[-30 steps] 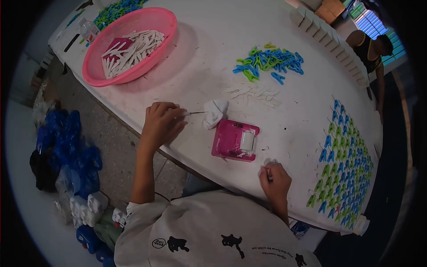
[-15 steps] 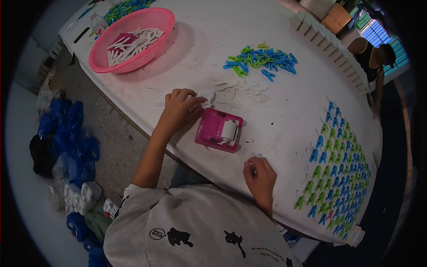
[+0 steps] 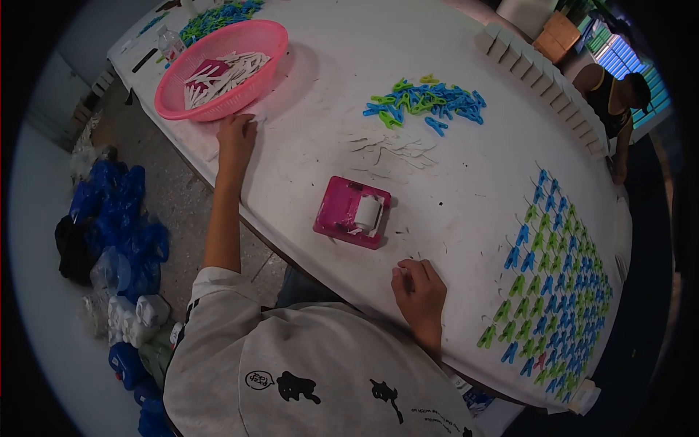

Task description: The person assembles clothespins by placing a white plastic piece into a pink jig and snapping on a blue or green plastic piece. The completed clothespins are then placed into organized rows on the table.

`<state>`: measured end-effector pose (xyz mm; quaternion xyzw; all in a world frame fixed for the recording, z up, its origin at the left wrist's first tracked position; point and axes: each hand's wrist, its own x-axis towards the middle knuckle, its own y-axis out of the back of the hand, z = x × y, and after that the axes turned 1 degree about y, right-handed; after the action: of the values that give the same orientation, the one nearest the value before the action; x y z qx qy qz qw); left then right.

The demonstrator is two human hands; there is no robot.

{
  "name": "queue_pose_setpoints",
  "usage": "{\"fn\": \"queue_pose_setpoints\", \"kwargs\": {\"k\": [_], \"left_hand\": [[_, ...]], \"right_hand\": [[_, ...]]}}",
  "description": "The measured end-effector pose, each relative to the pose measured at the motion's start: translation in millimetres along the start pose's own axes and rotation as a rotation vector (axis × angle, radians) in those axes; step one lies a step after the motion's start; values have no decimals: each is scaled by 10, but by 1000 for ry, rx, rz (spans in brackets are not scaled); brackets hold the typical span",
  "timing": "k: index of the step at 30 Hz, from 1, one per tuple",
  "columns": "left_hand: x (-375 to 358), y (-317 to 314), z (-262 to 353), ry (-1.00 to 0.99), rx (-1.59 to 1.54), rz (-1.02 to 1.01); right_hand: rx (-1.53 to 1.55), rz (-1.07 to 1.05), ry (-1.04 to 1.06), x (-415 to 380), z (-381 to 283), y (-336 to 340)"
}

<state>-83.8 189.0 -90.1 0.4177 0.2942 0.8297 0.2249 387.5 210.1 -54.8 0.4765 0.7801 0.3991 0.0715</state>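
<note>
My left hand [image 3: 237,138] reaches to the near rim of the pink plastic basket [image 3: 251,100], fingers curled downward. A bit of the crumpled white tissue [image 3: 258,119] seems to show at its fingertips; most of it is hidden. In the basket lie many flat white strips [image 3: 237,71] and a dark pink piece. My right hand [image 3: 420,290] rests on the table near the front edge, thumb and fingers curled together; whatever they may hold is hidden. Between the hands stands a magenta box [image 3: 339,207] with a white roller [image 3: 368,213] on it, touched by neither.
Loose white strips [image 3: 393,151] lie beyond the box, with a pile of blue and green clothespins [image 3: 422,100] behind them. Rows of clothespins [image 3: 553,284] cover the right side. White boxes [image 3: 539,87] line the far edge, where another person [image 3: 608,95] is.
My left hand has moved left and away from me, from beside the magenta box to the basket; the white tissue has left its former spot. My right hand has stayed almost still.
</note>
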Motion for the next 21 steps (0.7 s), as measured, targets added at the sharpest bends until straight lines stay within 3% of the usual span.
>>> {"fn": "queue_pose_setpoints", "kwargs": {"k": [4, 8, 10, 12, 14, 18, 21], "left_hand": [[88, -41, -53, 123, 57, 115], [102, -6, 561, 47, 238, 251], [140, -27, 979, -250, -46, 59], [343, -250, 1546, -494, -451, -533], [432, -503, 1910, -668, -373, -735], [404, -803, 2263, -811, -131, -718], [388, -889, 2311, -799, -24, -825]], "right_hand": [[-15, 12, 18, 0, 3, -5], [-57, 1, 55, 30, -4, -1], [-75, -6, 49, 18, -16, -6], [-73, -21, 27, 23, -17, -18], [-74, -13, 31, 24, -10, -19], [-43, 4, -4, 15, -33, 9], [25, 34, -18, 20, -16, 34]]}}
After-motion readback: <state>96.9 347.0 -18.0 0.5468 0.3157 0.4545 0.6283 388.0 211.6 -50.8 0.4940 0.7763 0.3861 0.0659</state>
